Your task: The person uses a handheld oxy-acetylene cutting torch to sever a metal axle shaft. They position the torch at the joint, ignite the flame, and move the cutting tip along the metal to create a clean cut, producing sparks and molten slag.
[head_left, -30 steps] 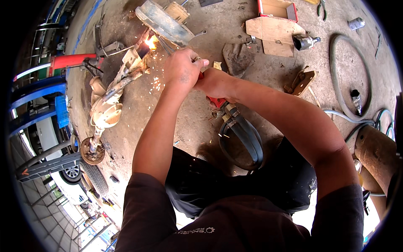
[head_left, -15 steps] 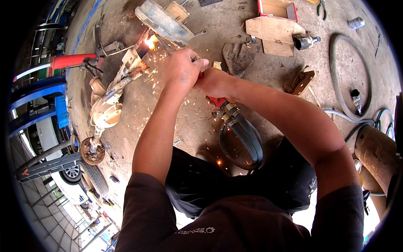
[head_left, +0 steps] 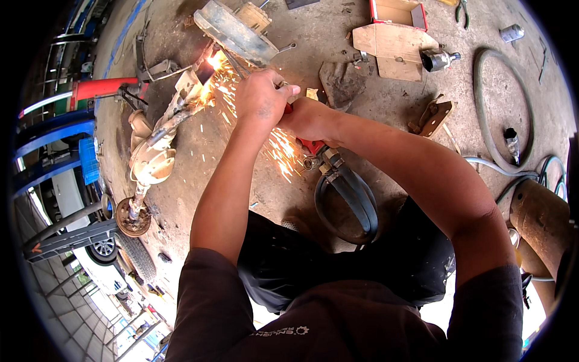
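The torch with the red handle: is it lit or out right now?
Lit: a bright glow shows at the far end of the torch, and orange sparks are flying.

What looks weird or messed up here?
The sparks look odd: they spray from a bright glow near the metal axle and show on both sides of the bare left forearm, close to uncovered skin. I can't tell whether any touch it.

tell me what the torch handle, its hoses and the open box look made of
Torch handle: smooth, bright red, perhaps painted metal or plastic; too little shows to tell.
Hoses: likely rubber, dark with a slight sheen, curving smoothly.
Open box: cardboard, matt brown with creased flaps, red-edged.
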{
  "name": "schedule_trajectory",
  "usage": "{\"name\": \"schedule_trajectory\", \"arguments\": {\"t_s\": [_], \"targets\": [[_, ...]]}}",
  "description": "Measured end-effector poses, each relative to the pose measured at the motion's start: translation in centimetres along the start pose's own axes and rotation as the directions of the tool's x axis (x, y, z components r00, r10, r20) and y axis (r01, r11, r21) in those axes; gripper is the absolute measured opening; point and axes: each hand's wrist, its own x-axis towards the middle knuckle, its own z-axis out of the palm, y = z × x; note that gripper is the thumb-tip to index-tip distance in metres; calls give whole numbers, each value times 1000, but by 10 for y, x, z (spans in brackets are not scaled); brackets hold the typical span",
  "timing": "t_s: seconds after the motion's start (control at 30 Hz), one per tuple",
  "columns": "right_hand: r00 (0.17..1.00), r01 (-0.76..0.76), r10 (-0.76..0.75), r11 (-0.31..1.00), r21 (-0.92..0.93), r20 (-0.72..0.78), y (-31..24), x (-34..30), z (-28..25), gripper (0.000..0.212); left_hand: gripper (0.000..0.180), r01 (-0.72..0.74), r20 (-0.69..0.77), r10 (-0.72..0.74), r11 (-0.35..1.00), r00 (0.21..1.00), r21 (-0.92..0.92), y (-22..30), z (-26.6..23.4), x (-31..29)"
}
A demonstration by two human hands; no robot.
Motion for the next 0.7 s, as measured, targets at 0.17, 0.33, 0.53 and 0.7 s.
{"name": "schedule_trajectory", "arguments": {"t_s": [0.17, 0.33, 0.53, 0.7], "targets": [[999, 46, -48, 995, -94, -24, 1, 4, -1, 53, 38, -4, -10, 4, 1000, 1000, -19, -4, 5, 3], [1000, 9, -10, 999, -47, -25, 2, 3, 0, 53, 38, -4, -12, 4, 999, 1000, -38, -7, 7, 4], [998, 41, -45, 996, -85, -45, 6, 8, 0, 52, 37, 14, 4, -14, 999, 1000, -34, -6, 7, 5], [998, 44, -51, 989, -141, -45, 8, 13, -2, 52, 36, 5, 5, -5, 1000, 1000, -29, -4, 6, 5]]}}
